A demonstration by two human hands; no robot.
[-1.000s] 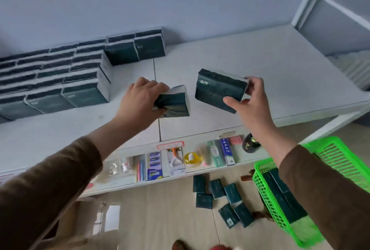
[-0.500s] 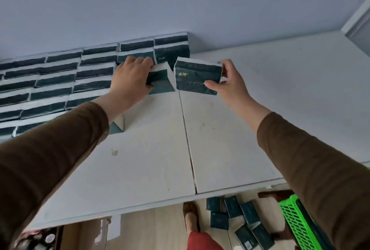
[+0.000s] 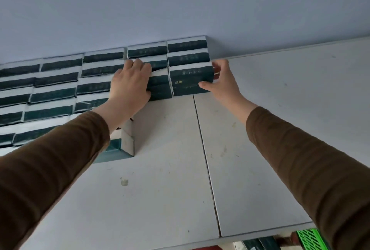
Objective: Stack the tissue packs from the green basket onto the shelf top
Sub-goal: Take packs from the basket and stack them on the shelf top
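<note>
Two hands [image 3: 130, 85] [image 3: 223, 81], fingers pinching tissue packs [image 3: 191, 81] on shelf top [image 3: 166, 179]; green basket [image 3: 309, 239] contents hidden.

Green basket [image 3: 309, 238] cut by bottom edge, only a corner showing beside the right sleeve [image 3: 312, 169]. Left hand [image 3: 130, 87] hides most of one tissue pack [image 3: 160, 87]. Stacked packs [image 3: 30, 89] run off the left edge; print on them too small to read.
</note>
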